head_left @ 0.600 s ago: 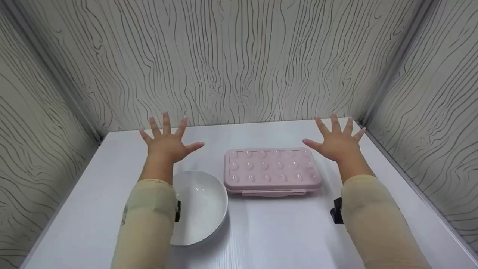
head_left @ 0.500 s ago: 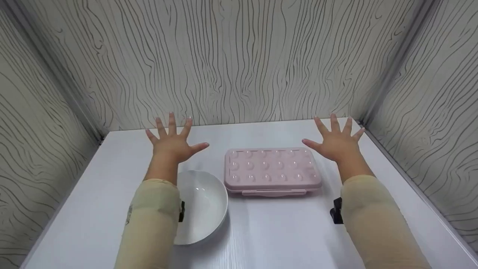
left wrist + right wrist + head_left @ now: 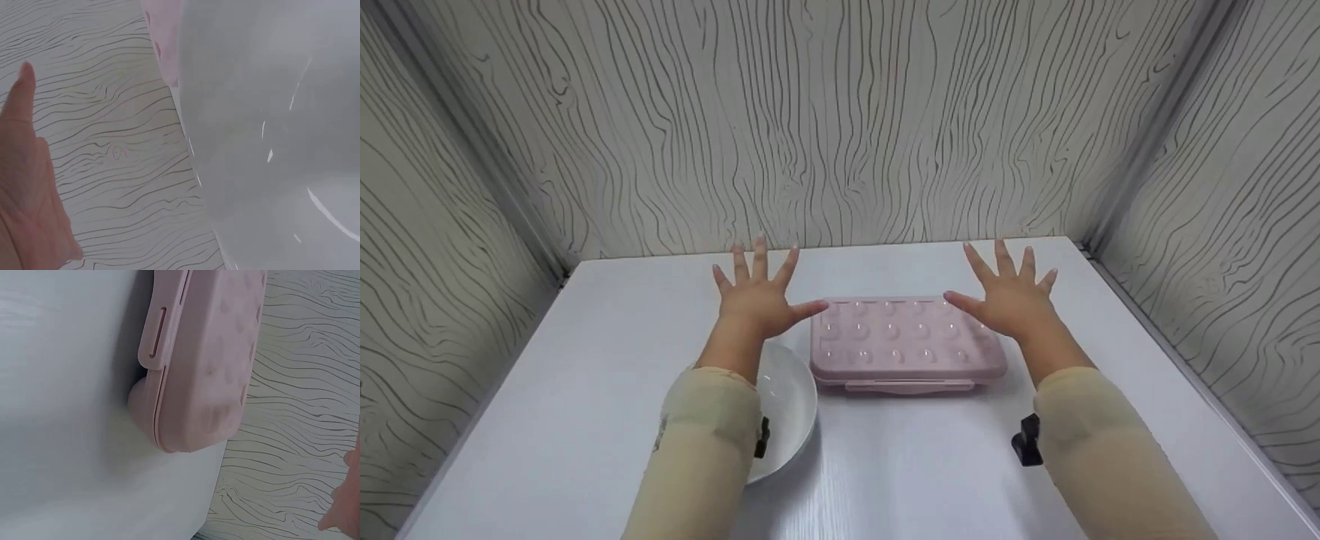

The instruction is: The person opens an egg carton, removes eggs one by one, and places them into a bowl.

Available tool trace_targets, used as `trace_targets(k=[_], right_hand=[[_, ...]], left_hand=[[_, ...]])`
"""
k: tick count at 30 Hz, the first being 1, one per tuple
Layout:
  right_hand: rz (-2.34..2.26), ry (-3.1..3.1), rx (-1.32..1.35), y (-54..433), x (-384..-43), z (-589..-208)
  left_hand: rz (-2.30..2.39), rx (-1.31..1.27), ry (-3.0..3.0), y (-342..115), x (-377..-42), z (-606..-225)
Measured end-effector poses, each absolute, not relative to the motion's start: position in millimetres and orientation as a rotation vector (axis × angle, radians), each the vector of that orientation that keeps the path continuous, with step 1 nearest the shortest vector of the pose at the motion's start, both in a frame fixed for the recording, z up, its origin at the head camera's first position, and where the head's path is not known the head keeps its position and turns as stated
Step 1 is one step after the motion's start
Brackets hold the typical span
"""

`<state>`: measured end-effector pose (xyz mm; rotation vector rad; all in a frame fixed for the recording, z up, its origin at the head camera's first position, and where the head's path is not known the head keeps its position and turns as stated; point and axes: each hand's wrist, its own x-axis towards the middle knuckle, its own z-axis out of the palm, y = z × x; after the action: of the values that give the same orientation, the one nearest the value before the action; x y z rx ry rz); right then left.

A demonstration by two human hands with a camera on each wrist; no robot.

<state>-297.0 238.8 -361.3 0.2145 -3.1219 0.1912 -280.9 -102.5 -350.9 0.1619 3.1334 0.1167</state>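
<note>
A closed pink egg box [image 3: 900, 341] with rows of rounded bumps on its lid lies in the middle of the table, its latch [image 3: 157, 332] on the near side. My left hand [image 3: 757, 304] is held up with fingers spread, its thumb tip overlapping the box's far left corner in the head view. Beneath that forearm stands a white bowl [image 3: 791, 405], partly hidden by the sleeve; its smooth inside [image 3: 270, 112] fills much of the left wrist view. My right hand [image 3: 1012, 300], also spread and holding nothing, overlaps the box's far right corner.
The white table [image 3: 547, 390] ends at a wood-grain patterned back wall [image 3: 840, 135]. Similar panels stand at left and right, with grey posts [image 3: 1140, 135] in the corners. Black wrist mounts [image 3: 1027, 441] stick out inward from the sleeves.
Both hands have moved inward toward the pink egg box, the left hand farther than the right. My left sleeve now covers more of the bowl. The box and bowl have stayed put.
</note>
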Motion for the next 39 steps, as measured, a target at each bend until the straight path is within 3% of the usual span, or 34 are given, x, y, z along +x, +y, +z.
trace_targets(k=[19, 28, 39], right_hand=[[0.262, -3.179, 0.331, 211.4, -272.0, -412.8], [0.233, -3.216, 0.478, 207.0, -260.4, -432.9], [0.088, -3.195, 0.569, 203.3, -250.0, -447.8]], left_hand=[[0.348, 0.363, 2.938, -4.7, -256.9, -405.1], [0.267, 0.342, 2.971, 20.8, -237.2, -426.7], [-0.02, 0.391, 3.082, 31.5, -237.9, -458.9]])
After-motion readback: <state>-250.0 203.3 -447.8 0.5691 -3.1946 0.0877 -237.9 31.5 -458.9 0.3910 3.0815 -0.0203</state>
